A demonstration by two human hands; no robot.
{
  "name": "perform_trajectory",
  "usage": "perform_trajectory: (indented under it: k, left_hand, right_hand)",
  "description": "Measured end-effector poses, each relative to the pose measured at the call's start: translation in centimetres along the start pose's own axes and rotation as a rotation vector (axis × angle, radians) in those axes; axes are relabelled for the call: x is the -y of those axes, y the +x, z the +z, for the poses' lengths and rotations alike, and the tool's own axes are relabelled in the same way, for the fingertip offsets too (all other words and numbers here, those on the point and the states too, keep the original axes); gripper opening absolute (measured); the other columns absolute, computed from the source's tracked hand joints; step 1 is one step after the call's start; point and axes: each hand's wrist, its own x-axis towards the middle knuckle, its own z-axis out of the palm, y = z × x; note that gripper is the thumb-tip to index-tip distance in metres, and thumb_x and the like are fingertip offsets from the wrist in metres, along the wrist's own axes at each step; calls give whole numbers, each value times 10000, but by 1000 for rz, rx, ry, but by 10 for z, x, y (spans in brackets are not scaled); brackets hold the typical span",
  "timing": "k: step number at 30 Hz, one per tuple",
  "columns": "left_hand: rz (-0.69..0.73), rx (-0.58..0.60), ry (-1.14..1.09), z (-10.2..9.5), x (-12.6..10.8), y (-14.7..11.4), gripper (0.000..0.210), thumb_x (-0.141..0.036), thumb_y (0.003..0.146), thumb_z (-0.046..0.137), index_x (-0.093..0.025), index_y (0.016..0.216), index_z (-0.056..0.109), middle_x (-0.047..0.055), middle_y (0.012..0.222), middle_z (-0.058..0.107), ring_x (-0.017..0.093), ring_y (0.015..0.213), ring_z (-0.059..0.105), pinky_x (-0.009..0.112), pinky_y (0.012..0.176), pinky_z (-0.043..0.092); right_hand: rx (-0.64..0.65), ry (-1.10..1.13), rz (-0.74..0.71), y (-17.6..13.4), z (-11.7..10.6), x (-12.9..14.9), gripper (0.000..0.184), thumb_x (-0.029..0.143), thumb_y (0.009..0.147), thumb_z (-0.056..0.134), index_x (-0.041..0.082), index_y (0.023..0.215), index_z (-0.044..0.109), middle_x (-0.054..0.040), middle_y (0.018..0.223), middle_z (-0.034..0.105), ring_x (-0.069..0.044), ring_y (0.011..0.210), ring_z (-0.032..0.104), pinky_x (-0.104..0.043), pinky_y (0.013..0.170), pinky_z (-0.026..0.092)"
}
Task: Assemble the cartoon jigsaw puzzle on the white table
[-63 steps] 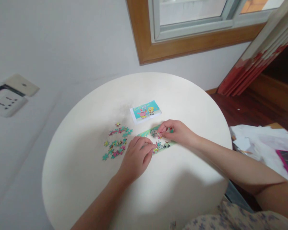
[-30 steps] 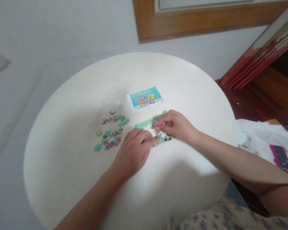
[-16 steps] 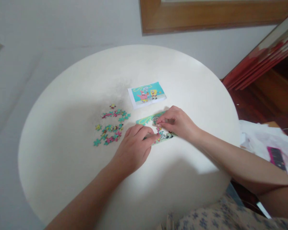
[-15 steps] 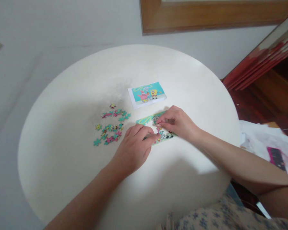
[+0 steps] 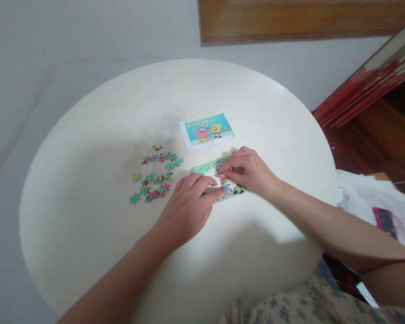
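Observation:
A partly assembled jigsaw puzzle (image 5: 236,191) lies on the white table, with a bare gap in its middle. My right hand (image 5: 248,170) is over its upper right part, thumb and forefinger pinched on a small puzzle piece (image 5: 222,175) inside the picture. My left hand (image 5: 194,198) rests at the lower left of the puzzle, thumb and forefinger apart, the thumb tip touching the lower pieces. The left hand hides the puzzle's left side. Loose puzzle pieces (image 5: 151,195), teal, pink and yellow, are spread left of my left hand.
Behind the puzzle lies a printed reference picture (image 5: 207,130) of cartoon figures on white paper. The round white table (image 5: 87,252) stands against the wall. Papers and a pink-edged dark object (image 5: 385,222) are beyond the table's right edge.
The view has shifted slightly. My right fingertips have moved a little at the small piece; my left hand stays nearly in place.

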Motion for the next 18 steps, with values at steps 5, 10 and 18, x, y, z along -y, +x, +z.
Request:
perform_trajectory:
  k: [5, 10, 18]
  left_hand:
    - [-7, -5, -4, -1, 0, 0, 356, -87, 862, 468, -216, 1108, 691, 86, 1100, 615, 248, 1043, 489, 445, 917, 428]
    - [1, 7, -4, -1, -1, 1, 365, -87, 865, 475, -227, 1136, 677, 82, 1102, 612, 256, 1049, 482, 448, 914, 421]
    - [-3, 5, -16, -1, 0, 0, 350, -84, 859, 484, -213, 1121, 676, 84, 1092, 612, 256, 1032, 481, 444, 909, 423]
  right_hand:
    - [-21, -33, -17, -1, 2, 2, 98, 305, 811, 701, 229, 819, 762, -39, 756, 652, -177, 780, 518, -297, 746, 353]
    - [-47, 50, -4, -2, -12, 5, 163, 299, 868, 628, 214, 874, 768, -52, 772, 657, -179, 792, 528, -311, 768, 391]
    - [53, -152, -106, -10, -34, 3, 228, 329, 902, 557, 241, 938, 764, -71, 883, 657, -197, 837, 525, -349, 775, 351]
